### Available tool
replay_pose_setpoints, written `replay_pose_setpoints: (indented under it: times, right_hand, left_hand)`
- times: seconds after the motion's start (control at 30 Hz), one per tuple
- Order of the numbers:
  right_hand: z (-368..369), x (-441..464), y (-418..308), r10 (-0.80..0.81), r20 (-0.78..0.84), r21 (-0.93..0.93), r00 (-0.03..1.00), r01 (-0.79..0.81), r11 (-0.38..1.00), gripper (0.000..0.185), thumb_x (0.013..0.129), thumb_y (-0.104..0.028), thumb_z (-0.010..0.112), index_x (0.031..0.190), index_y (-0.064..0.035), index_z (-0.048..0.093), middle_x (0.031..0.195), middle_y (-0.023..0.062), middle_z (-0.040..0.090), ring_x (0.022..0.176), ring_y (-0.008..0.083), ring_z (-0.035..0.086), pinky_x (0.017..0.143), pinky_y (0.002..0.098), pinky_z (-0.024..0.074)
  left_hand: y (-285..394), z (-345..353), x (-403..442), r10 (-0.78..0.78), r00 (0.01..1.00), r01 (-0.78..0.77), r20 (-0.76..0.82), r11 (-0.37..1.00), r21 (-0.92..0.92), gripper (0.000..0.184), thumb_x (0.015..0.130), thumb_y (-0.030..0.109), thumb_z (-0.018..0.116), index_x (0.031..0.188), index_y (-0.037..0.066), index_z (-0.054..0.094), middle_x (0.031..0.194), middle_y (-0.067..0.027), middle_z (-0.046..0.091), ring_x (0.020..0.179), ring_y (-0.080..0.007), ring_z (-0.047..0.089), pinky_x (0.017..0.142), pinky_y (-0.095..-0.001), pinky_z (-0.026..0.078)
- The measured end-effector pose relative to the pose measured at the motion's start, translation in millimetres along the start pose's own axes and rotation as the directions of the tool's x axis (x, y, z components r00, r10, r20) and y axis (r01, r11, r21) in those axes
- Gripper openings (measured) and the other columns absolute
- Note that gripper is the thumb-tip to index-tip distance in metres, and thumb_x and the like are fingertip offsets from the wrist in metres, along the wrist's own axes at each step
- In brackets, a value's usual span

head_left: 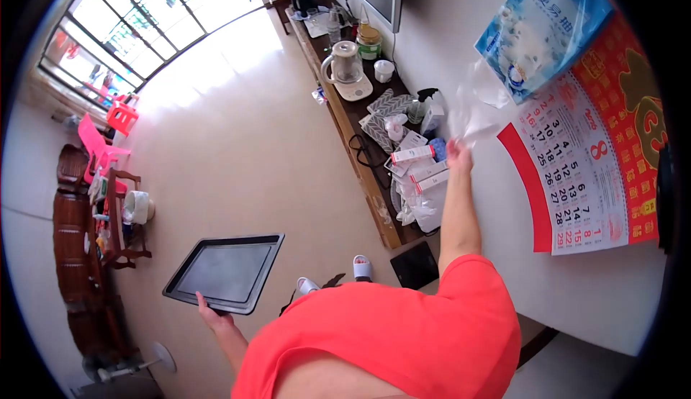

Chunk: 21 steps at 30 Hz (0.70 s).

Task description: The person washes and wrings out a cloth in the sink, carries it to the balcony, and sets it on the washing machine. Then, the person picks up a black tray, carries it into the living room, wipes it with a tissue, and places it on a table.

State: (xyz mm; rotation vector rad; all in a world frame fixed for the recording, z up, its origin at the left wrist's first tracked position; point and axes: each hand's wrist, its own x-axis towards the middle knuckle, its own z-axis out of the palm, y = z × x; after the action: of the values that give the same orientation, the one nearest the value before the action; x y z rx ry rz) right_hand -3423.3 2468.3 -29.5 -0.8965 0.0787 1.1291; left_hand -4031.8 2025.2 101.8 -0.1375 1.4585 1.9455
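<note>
My left hand (214, 318) grips a dark rectangular baking tray (224, 273) by its near edge, thumb over the rim, and nothing lies in it. With my right hand (459, 156) raised at the wall, I pinch a white tissue (476, 107). The tissue stretches up to the lower end of a blue tissue pack (543, 28) hanging on the wall. Beside the pack hangs a red and white calendar (576, 176).
Below the wall runs a long dark cabinet (371, 115) with a glass kettle (347, 64), a jar (369, 43), small boxes (414, 154) and plastic bags. A black flat object (415, 265) lies near my feet. Pink chairs (101, 147), a wooden bench (74, 244) and a fan (164, 358) stand left.
</note>
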Motion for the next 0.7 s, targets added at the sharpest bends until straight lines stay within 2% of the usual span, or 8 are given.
replay_pose_setpoints:
  times: [0.03, 0.13, 0.3, 0.53, 0.6, 0.63, 0.67, 0.7]
  right_hand:
    - [-21, -7, 11, 0.135, -0.188, 0.076, 0.973, -0.123, 0.99, 0.021, 0.086, -0.004, 0.048, 0.103, 0.0063, 0.05, 0.097, 0.0181, 0.06, 0.086, 0.0275, 0.063, 0.078, 0.0382, 0.054]
    - [-22, -38, 10, 0.106, -0.135, 0.056, 0.985, -0.099, 0.993, 0.019, 0.084, -0.002, 0.046, 0.101, 0.0044, 0.051, 0.096, 0.0178, 0.06, 0.088, 0.0283, 0.062, 0.08, 0.04, 0.0528]
    - [70, -70, -47, -0.226, 0.251, -0.016, 0.941, 0.238, 0.971, 0.02, 0.086, -0.01, 0.056, 0.101, 0.0031, 0.052, 0.095, 0.0156, 0.06, 0.088, 0.0238, 0.061, 0.08, 0.0344, 0.0513]
    - [147, -35, -89, -0.515, 0.118, -0.06, 0.849, 0.524, 0.85, 0.029, 0.083, -0.014, 0.063, 0.09, 0.0127, 0.054, 0.085, 0.0157, 0.058, 0.069, 0.0232, 0.06, 0.062, 0.0324, 0.057]
    - [131, -62, -60, -0.682, 0.192, -0.241, 0.706, 0.707, 0.664, 0.034, 0.081, -0.018, 0.065, 0.08, 0.015, 0.056, 0.088, 0.018, 0.06, 0.067, 0.0235, 0.062, 0.063, 0.0306, 0.0577]
    - [84, -38, -32, -0.613, 0.275, -0.555, 0.741, 0.643, 0.528, 0.041, 0.084, -0.027, 0.061, 0.083, 0.0135, 0.056, 0.089, 0.0229, 0.061, 0.069, 0.0315, 0.063, 0.065, 0.0373, 0.0562]
    - [35, -33, -5, -0.499, 0.453, -0.891, 0.738, 0.358, -0.28, 0.044, 0.087, -0.032, 0.053, 0.088, 0.011, 0.058, 0.089, 0.0273, 0.061, 0.076, 0.0389, 0.062, 0.071, 0.0449, 0.0517]
    - [-27, -18, 37, -0.299, 0.588, -0.77, 0.752, 0.407, -0.49, 0.041, 0.087, -0.032, 0.048, 0.087, 0.0063, 0.061, 0.089, 0.0283, 0.06, 0.085, 0.0412, 0.06, 0.077, 0.0479, 0.0469]
  left_hand:
    - [-1, 4, 7, -0.014, 1.0, 0.014, -0.003, 1.0, 0.002, 0.052, 0.089, 0.039, 0.051, 0.122, -0.001, 0.046, 0.121, -0.0104, 0.052, 0.108, -0.0266, 0.052, 0.093, -0.0398, 0.041]
    - [-1, 34, 20, -0.026, 1.0, 0.026, 0.004, 1.0, -0.009, 0.052, 0.089, 0.039, 0.05, 0.123, -0.001, 0.045, 0.123, -0.0103, 0.051, 0.11, -0.0267, 0.051, 0.094, -0.0405, 0.041]
    - [-2, 52, 32, -0.011, 0.998, 0.015, 0.07, 0.998, -0.056, 0.052, 0.09, 0.038, 0.049, 0.124, -0.001, 0.044, 0.125, -0.0107, 0.05, 0.112, -0.0263, 0.05, 0.094, -0.0395, 0.04]
    - [-10, 45, 48, -0.007, 0.997, 0.013, 0.071, 0.996, -0.09, 0.055, 0.089, 0.039, 0.051, 0.126, -0.001, 0.042, 0.126, -0.0113, 0.05, 0.114, -0.026, 0.049, 0.097, -0.0383, 0.039]
    - [-12, 39, 46, -0.013, 0.997, 0.022, 0.071, 0.992, -0.126, 0.06, 0.087, 0.042, 0.054, 0.126, -0.002, 0.042, 0.127, -0.0115, 0.049, 0.115, -0.0269, 0.048, 0.098, -0.0387, 0.038]
    - [-7, 38, 42, -0.026, 0.998, 0.033, 0.051, 0.989, -0.141, 0.063, 0.086, 0.044, 0.057, 0.127, -0.002, 0.041, 0.128, -0.0117, 0.048, 0.115, -0.0275, 0.048, 0.099, -0.039, 0.037]
    - [-3, 38, 38, -0.011, 0.999, 0.016, 0.034, 0.989, -0.147, 0.069, 0.083, 0.046, 0.059, 0.128, -0.002, 0.04, 0.13, -0.0126, 0.046, 0.116, -0.0288, 0.047, 0.1, -0.04, 0.036]
    - [3, 36, 38, -0.012, 0.999, 0.019, 0.044, 0.984, -0.178, 0.07, 0.083, 0.047, 0.059, 0.129, -0.002, 0.039, 0.13, -0.0131, 0.046, 0.116, -0.0295, 0.047, 0.1, -0.0405, 0.035]
